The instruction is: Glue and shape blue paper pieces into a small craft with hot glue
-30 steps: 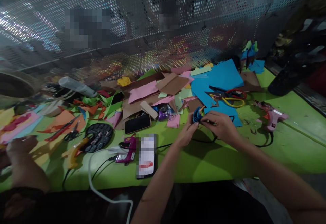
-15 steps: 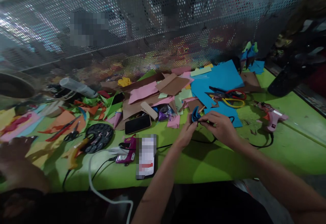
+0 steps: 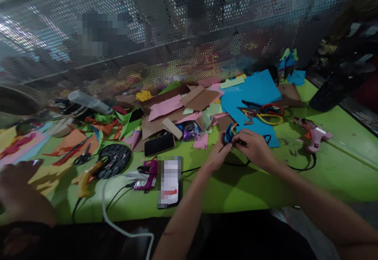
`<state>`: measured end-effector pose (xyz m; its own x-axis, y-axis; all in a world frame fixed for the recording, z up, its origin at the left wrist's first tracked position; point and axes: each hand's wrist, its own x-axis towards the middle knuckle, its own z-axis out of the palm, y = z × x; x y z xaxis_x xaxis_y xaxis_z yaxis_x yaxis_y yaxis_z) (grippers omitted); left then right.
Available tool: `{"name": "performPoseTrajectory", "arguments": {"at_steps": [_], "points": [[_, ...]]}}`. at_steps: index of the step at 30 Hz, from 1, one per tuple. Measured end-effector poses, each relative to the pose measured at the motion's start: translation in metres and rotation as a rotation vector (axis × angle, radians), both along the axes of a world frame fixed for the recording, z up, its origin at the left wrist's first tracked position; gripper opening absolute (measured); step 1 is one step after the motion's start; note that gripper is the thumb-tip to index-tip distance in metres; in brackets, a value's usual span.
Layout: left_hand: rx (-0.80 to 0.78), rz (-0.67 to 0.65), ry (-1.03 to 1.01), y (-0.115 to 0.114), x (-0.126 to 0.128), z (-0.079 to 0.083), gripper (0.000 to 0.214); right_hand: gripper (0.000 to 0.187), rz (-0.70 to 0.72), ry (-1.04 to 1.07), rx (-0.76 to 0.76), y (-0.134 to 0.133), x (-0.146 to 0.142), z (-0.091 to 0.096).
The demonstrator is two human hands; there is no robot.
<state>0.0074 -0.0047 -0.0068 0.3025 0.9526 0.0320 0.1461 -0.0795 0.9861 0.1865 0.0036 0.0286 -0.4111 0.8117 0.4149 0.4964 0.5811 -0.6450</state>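
Between my two hands is a small curled piece of blue paper or foam (image 3: 228,134), its layers fanned upward. My left hand (image 3: 217,151) is closed around its lower left side. At its right, the fingers of my right hand (image 3: 251,143) are pinched together against the piece; what lies between those fingertips is hidden. Just behind the hands lie blue sheets (image 3: 254,92) and scissors with red and yellow handles (image 3: 270,118). A pink glue gun (image 3: 315,138) rests to the right of my right hand.
Left of my arms lie a lit phone (image 3: 169,181), a dark phone (image 3: 159,144), a purple power strip (image 3: 146,177) and a yellow glue gun (image 3: 88,177). Cables cross the green table (image 3: 236,197). Another person's hand (image 3: 20,185) is at far left. A perforated metal panel (image 3: 177,55) stands behind.
The blue piece has turned slightly in my fingers and now shows more of its layered edge. My right fingers have shifted a little. The other person's hand at left has moved slightly.
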Motion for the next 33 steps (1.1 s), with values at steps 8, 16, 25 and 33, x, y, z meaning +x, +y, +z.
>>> {"name": "performPoseTrajectory", "arguments": {"at_steps": [8, 16, 25, 33], "points": [[0.000, 0.042, -0.048, 0.0017, -0.0017, -0.0068, 0.042, 0.011, -0.008, 0.078, 0.013, -0.0015, -0.0001, 0.0009], [0.004, 0.043, 0.000, -0.0022, 0.0021, 0.0022, 0.051, 0.016, -0.009, 0.080, 0.081, -0.0033, -0.0022, -0.0029], [-0.002, 0.171, -0.122, 0.0016, 0.0017, -0.0014, 0.051, 0.008, -0.045, 0.158, 0.050, -0.0026, -0.0023, -0.0052], [-0.067, 0.220, -0.165, 0.0034, 0.0003, -0.0029, 0.053, 0.014, -0.054, 0.159, 0.082, -0.0043, -0.0011, 0.0033]]}}
